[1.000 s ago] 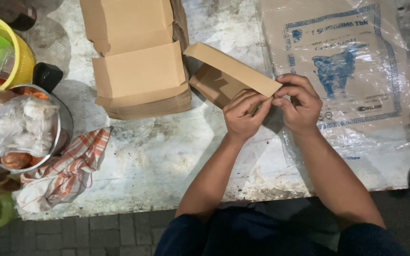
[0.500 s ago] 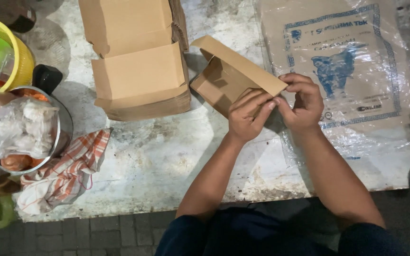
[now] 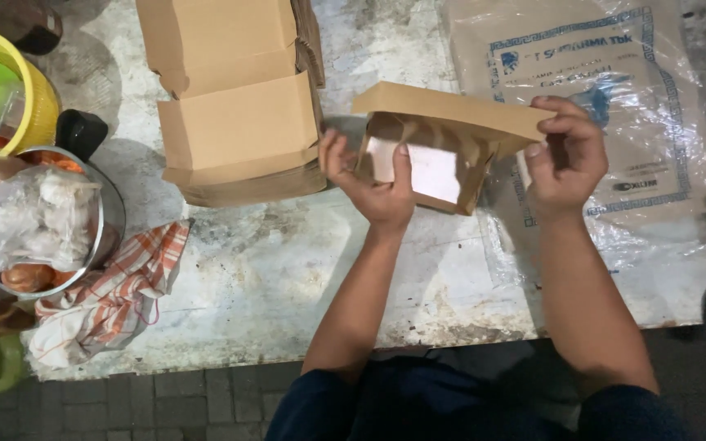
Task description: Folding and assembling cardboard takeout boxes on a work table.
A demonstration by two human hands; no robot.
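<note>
While the left hand (image 3: 373,184) grips the brown box (image 3: 435,143) at its near side, the right hand (image 3: 565,155) pinches its raised lid; empty inside, it hangs above the bench (image 3: 288,269), folded boxes (image 3: 234,98) left of it.

Brown box (image 3: 451,114), checked cloth (image 3: 116,298) (orange-white), yellow basket (image 3: 30,90).

This looks like a street food stall or a small food packing place. A worn, stained grey stone table (image 3: 271,286) stands over dark paving bricks (image 3: 149,400). Near its far edge lies a stack of flat brown cardboard food boxes (image 3: 234,106). At its left edge a round metal bowl (image 3: 104,224) holds plastic-bagged food (image 3: 30,216).
</note>
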